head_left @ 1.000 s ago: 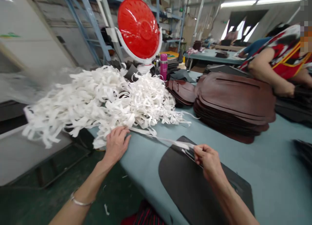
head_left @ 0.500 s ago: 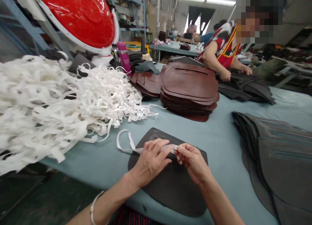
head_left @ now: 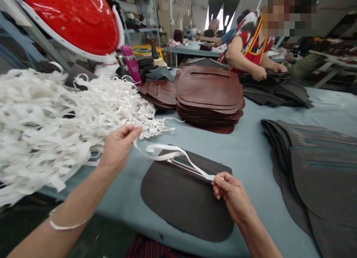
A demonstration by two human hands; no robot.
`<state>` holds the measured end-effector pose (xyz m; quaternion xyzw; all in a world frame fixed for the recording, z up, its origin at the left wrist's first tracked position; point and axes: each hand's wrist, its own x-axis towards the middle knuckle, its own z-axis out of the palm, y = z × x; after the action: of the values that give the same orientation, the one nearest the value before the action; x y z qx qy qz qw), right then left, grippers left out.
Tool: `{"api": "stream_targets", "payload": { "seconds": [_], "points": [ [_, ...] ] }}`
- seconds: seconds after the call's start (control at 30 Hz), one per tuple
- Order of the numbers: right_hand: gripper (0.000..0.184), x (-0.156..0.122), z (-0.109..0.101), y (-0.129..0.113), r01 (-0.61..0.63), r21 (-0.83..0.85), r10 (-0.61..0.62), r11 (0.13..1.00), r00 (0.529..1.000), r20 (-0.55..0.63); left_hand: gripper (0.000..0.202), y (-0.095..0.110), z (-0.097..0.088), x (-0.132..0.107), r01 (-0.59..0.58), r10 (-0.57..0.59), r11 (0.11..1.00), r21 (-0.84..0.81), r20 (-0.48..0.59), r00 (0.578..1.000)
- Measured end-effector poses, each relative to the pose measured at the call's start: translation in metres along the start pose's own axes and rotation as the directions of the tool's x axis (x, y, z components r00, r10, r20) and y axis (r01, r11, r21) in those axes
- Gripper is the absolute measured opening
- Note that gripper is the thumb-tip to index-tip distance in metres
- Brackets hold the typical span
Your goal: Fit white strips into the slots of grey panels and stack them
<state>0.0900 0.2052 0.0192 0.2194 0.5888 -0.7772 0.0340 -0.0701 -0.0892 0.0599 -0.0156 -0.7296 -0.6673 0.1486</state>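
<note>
L hand [head_left: 118, 144], forearm [head_left: 83, 193] across front edge of teal-topped bench [head_left: 251, 150], has swung away from R hand [head_left: 230, 191]; both pinch long flat white strip [head_left: 177, 153] abv rounded dk-grey panel [head_left: 186, 202].

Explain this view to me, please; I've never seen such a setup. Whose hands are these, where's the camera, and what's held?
There is no machine here: these are one person's bare hands, seen by a camera worn on the head, looking forward and down. The right hand pinches a white strip, which loops across to the left hand, seemingly pinched there too. Below lies a slotted dark panel on a blue-green table. Around it are a heap of white strips, stacked brown pieces and more dark pieces. Farther back, a co-worker handles other dark material.
</note>
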Motion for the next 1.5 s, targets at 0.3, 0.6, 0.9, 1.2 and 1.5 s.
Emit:
{"api": "stream_targets", "payload": {
  "seconds": [0.3, 0.6, 0.9, 1.2, 1.5],
  "points": [
    [0.035, -0.012, -0.021, 0.018, 0.021, -0.164, -0.022, 0.986, 1.000, -0.002, 0.045, 0.035, -0.080, 0.111, -0.293, 0.523, 0.479, 0.828, -0.001, 0.852],
    [0.031, -0.014, -0.011, 0.014, 0.070, -0.149, -0.074, 0.986, 0.997, -0.025, 0.038, -0.001, 0.052, -0.063, -0.781, 0.205, 0.571, 0.255, 0.876, 0.436],
    [0.025, -0.019, -0.047, 0.002, 0.123, -0.006, -0.120, 0.992, 0.960, -0.253, 0.031, -0.004, 0.033, -0.043, -0.535, -0.059, 0.762, 0.365, 0.862, 0.503],
    [0.028, -0.027, -0.079, 0.006, 0.080, -0.065, -0.098, 0.995, 0.927, -0.363, 0.031, -0.014, 0.015, -0.038, -0.294, -0.301, 0.800, 0.523, 0.774, 0.557],
    [0.029, -0.037, -0.119, 0.006, 0.036, -0.269, -0.173, 0.962, 0.846, -0.505, 0.034, -0.022, 0.016, -0.041, -0.240, -0.325, 0.789, 0.565, 0.716, 0.618]
  ]
}}
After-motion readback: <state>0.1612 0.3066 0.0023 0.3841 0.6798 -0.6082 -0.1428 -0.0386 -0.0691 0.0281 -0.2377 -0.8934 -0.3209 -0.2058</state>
